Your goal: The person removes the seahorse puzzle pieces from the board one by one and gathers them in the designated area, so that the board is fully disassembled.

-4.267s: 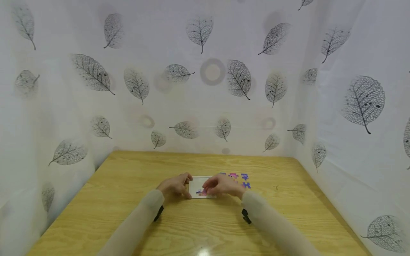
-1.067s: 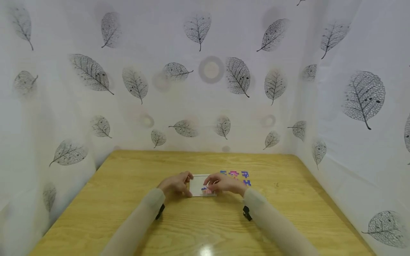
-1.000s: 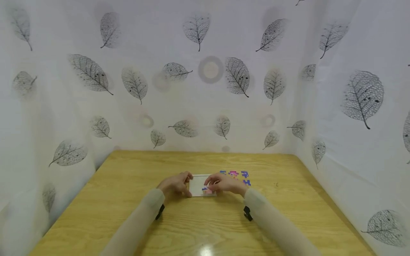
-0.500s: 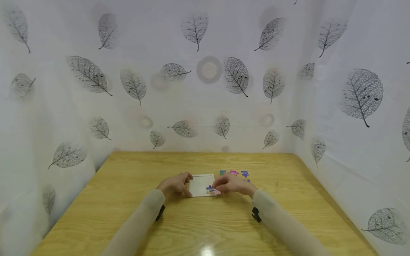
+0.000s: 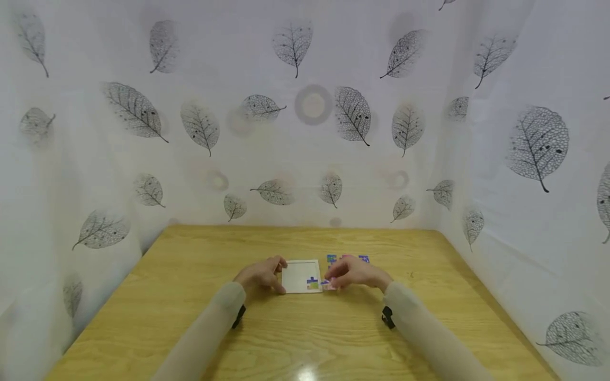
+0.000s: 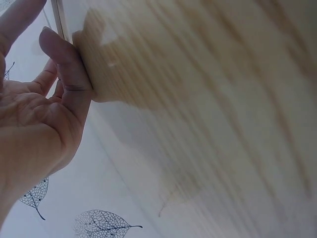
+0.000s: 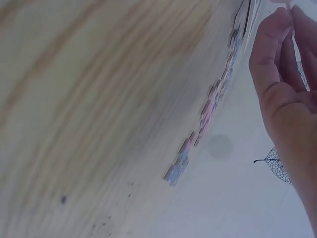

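A white puzzle tray [image 5: 296, 276] lies flat on the table. My left hand [image 5: 259, 275] holds it by its left side, thumb at the near corner and a finger at the far one. In the left wrist view the thumb [image 6: 64, 57] touches the tray's edge. One blue and green puzzle piece [image 5: 312, 284] sits in the tray's near right corner. Just off the tray's right edge, my right hand [image 5: 357, 272] pinches a pink and purple jigsaw puzzle piece [image 5: 328, 285] between thumb and finger. In the right wrist view only a sliver of that piece shows at the fingertips.
Several loose puzzle pieces [image 5: 364, 259] lie right of the tray, partly hidden by the right hand; the right wrist view shows pieces [image 7: 210, 106] in a row. The wooden table [image 5: 295, 333] is enclosed by pale leaf-print curtains [image 5: 305, 153].
My right hand has moved right with its puzzle piece, from over the tray to just beyond its right edge, uncovering the piece in the corner. The left hand stays on the tray.
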`<state>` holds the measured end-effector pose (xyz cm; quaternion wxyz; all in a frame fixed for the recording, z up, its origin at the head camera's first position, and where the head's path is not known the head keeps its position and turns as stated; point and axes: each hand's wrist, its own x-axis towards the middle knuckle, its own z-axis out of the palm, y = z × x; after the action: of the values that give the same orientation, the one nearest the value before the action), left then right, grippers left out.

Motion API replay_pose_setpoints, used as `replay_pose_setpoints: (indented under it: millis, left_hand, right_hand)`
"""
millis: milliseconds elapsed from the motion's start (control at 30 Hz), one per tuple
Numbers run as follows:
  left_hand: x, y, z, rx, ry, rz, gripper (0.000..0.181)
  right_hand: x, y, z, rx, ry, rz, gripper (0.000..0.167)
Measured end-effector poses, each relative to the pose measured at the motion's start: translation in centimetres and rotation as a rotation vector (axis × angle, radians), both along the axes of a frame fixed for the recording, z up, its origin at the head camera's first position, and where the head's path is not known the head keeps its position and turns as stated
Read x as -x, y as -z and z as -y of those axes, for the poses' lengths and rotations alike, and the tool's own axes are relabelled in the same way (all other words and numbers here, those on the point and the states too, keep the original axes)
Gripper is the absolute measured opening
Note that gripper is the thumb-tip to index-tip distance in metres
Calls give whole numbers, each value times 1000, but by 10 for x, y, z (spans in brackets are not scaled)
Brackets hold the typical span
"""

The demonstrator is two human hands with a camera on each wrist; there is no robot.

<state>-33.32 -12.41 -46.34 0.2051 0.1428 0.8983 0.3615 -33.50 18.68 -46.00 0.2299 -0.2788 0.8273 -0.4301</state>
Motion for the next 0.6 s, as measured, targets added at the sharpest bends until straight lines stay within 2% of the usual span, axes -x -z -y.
replay_pose_setpoints:
  millis: [167,400,600]
  left_hand:
    - [-1,1,0,-1,15,-5,68]
    - [-1,-2,0,-20,-9,8,69]
    - [-1,-1,0,-6,13,3,70]
  right_hand:
    - [0,-1,-7,5,30,-26,23]
    - [0,-4,-19,-32,63,-47,24]
    - [-4,-1,-32,-46,98,-40,22]
